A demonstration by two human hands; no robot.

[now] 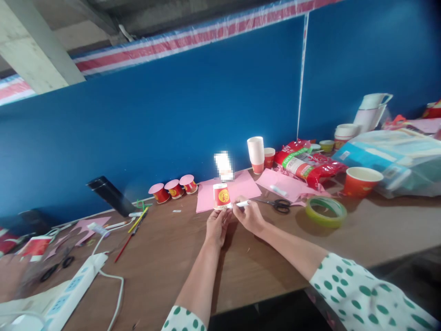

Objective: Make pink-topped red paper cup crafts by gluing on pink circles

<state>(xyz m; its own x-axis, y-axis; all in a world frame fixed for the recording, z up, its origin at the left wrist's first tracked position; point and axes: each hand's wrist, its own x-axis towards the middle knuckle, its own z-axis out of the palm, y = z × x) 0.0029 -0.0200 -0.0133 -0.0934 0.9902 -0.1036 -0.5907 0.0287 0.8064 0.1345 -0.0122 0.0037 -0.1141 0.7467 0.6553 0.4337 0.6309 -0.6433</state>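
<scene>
My left hand [217, 227] has its fingers closed on the lower edge of a red, white and yellow paper cup [222, 196], which rests over pink paper. My right hand [251, 219] grips a white pen [243, 203], its tip end close to the cup's lower right edge. Pink paper [205, 195] lies flat under and behind the cup. Right of my right hand are black-handled scissors [282, 206]. Three short red cups with pink round tops [173, 188] stand in a row to the left. A bright, pixelated object [224, 166] stands behind the cup.
A yellow-green tape roll [325, 212], a red cup [361, 180], stacked paper cups [256, 154] and a red package [306, 163] stand rightward. On the left lie pencils [131, 233], a power strip [76, 292] and more scissors [57, 266]. Another person's blurred hand [14, 276] is at far left.
</scene>
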